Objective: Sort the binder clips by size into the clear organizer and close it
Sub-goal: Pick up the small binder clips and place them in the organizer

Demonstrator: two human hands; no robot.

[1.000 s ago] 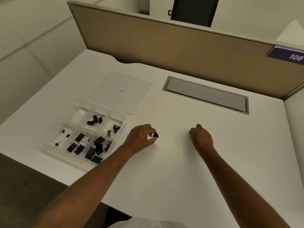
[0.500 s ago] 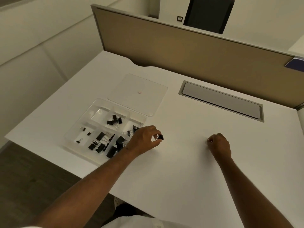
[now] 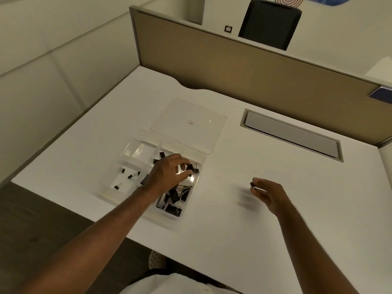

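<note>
White desk, tan partition, open organizer, lid behind

One clear plastic compartment organizer sits near the white table's left edge, one flat clear lid behind it. Three tiny black binder clips occupy its left compartment; the others overlap, uncountable.

No legible text, numbers or brands found. Blue plate on partition cropped at frame edge, lettering unreadable. Small wall plate markings too small to read.
</note>
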